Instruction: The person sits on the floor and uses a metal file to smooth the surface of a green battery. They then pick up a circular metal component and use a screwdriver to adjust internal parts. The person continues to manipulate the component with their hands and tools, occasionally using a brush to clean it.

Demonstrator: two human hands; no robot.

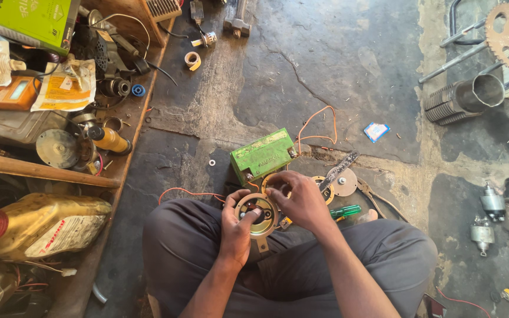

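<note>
Left hand (238, 227): grip closed around round brass-coloured plate (258, 215), over the lap
Right hand (301, 200): grip pinching plate's upper rim
Green battery (263, 155): floor, just beyond hands
Green-handled screwdriver (344, 211): floor, beside right hand

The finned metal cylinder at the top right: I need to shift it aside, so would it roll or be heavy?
The finned metal cylinder lies on its side, so it may roll. It looks like thick metal, probably heavy. The fins should give some grip.
</note>
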